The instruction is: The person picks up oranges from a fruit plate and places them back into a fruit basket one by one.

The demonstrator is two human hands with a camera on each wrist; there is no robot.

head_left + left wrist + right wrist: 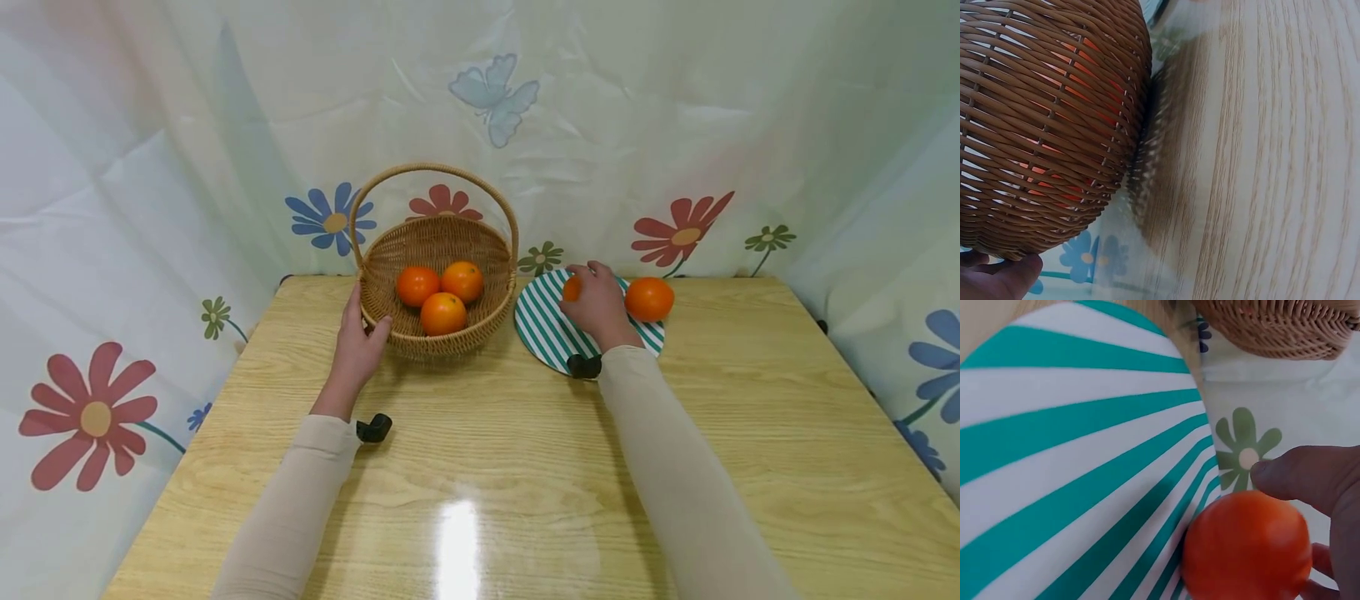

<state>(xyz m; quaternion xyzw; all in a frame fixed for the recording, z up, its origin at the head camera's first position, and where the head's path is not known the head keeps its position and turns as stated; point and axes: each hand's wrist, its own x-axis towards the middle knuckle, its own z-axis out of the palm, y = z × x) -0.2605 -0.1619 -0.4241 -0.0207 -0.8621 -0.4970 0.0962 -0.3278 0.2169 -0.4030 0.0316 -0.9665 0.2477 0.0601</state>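
A wicker basket [465,342] with a tall handle holds three oranges [442,314] and stands toward the back of the table. My left hand [358,354] rests against its left side, with the fingers extended along the wall and the thumb near the rim. In the right wrist view, an orange [1247,547] lies over the edge of a flat, round, green-and-white striped mat [1054,419]. My right hand [597,307] grips that orange, its thumb on one side and fingers behind. Another orange [650,300] sits just right of this hand, at the mat's edge.
The wooden table [487,450] reaches back to a flowered curtain [585,125], which also hangs along both sides. Dark wrist devices [374,428] show beside both cuffs. A bright light reflection lies on the front of the table.
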